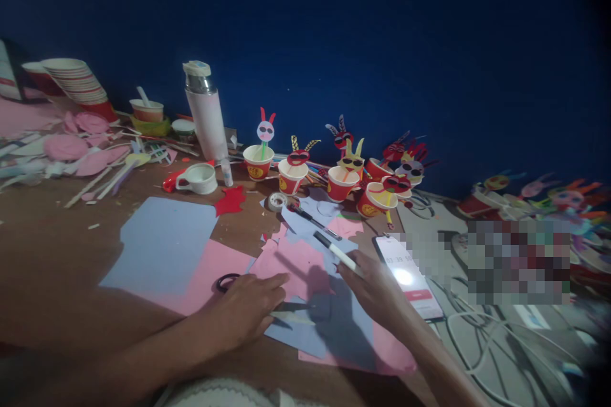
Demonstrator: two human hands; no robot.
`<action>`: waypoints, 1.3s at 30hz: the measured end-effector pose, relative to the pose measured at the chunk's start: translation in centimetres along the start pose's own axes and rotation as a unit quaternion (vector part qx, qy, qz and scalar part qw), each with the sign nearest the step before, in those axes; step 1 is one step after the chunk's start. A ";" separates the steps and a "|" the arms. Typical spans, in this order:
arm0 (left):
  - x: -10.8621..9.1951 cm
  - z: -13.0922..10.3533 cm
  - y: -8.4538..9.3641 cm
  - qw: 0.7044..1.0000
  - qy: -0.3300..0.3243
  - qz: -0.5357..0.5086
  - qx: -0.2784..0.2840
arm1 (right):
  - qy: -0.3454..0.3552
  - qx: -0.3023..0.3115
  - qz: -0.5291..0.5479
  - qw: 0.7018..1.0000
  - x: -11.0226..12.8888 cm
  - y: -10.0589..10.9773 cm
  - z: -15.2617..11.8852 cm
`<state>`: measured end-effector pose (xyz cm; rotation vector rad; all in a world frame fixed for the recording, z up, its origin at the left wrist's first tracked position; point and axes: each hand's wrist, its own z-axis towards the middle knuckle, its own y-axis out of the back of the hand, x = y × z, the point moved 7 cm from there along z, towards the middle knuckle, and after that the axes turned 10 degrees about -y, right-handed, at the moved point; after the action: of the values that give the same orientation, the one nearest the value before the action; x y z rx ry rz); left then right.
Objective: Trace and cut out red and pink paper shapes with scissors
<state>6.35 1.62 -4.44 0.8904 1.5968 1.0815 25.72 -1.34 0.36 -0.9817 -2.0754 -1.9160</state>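
Observation:
My right hand (365,283) is closed on a marker (344,259) with a white barrel and a black cap, which points up and left over the paper. My left hand (255,302) lies palm down over a pair of scissors (296,318), fingers bent around them. A dark handle loop shows left of the hand, and the blades stick out on its right. Under both hands are pink paper (296,261) and blue-grey paper (351,315) in overlapping sheets. Beyond the marker lies a dark craft knife or pen (317,221).
Red paper cups (258,165) with paper-faced figures stand along the blue wall. A phone (410,280) showing a timer lies at right, beside loose cables (477,331). A tape roll (277,201), white mug (200,179), thermos (207,117) and stacked cups (79,86) are farther back.

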 end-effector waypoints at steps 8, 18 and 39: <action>-0.5 -0.2 0.6 1.000 -0.004 -0.011 -0.019 | 0.074 0.027 0.096 0.992 7.5 -4.3 5.7; -0.4 -0.1 0.6 0.999 -0.010 -0.027 -0.022 | 0.048 0.016 0.105 0.993 4.5 -4.1 5.2; -0.6 0.0 0.9 0.999 -0.001 -0.036 -0.009 | 0.004 0.108 0.090 0.990 -0.8 -4.6 -1.0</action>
<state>6.58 1.33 -3.43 0.8158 1.6026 1.0439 23.47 -2.37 -3.73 -1.0661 -2.0587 -1.5691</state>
